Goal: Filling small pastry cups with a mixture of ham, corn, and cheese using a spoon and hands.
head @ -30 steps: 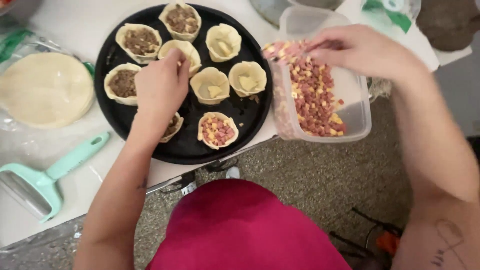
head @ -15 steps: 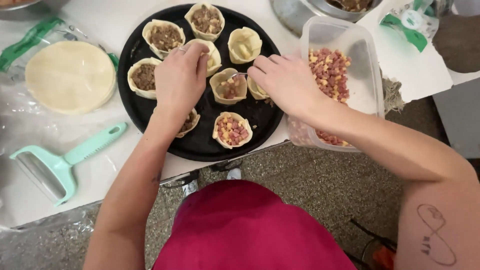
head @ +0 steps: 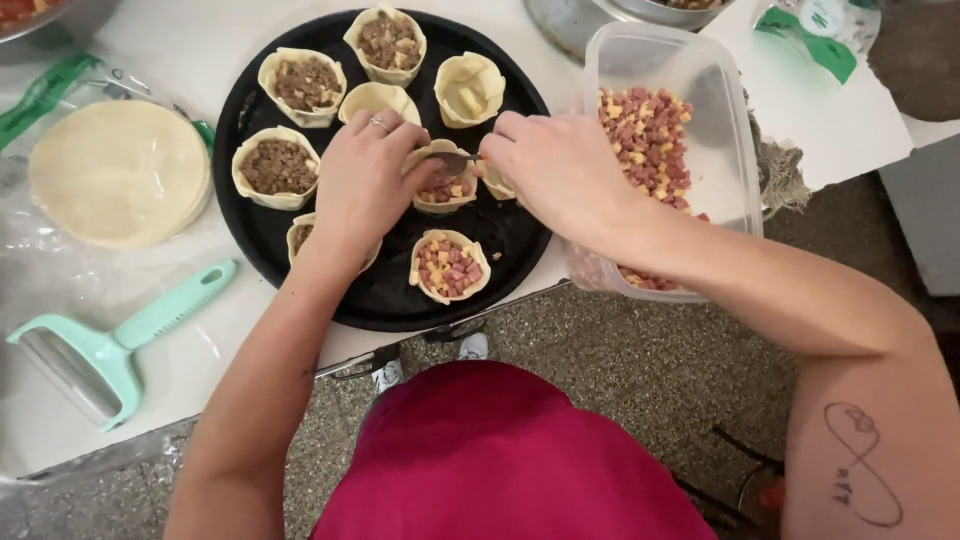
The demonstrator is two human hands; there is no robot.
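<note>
1. Our left hand steadies a dough cup, fingers curled on its rim.
2. Right hand pinches a spoon, tipping diced filling just past the left fingertips.
3. Done: five cups; three unfilled on the tray.

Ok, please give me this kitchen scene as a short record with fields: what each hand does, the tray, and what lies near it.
left hand: left hand steadies a dough cup at the centre of the tray
right hand: right hand holds a small spoon over that cup
tray: round black tray with dough cups, some meat-filled, one with diced filling
container: clear plastic tub of pink and yellow cubes, right of tray
left of tray: stack of dough discs; mint-green roller cutter
</note>
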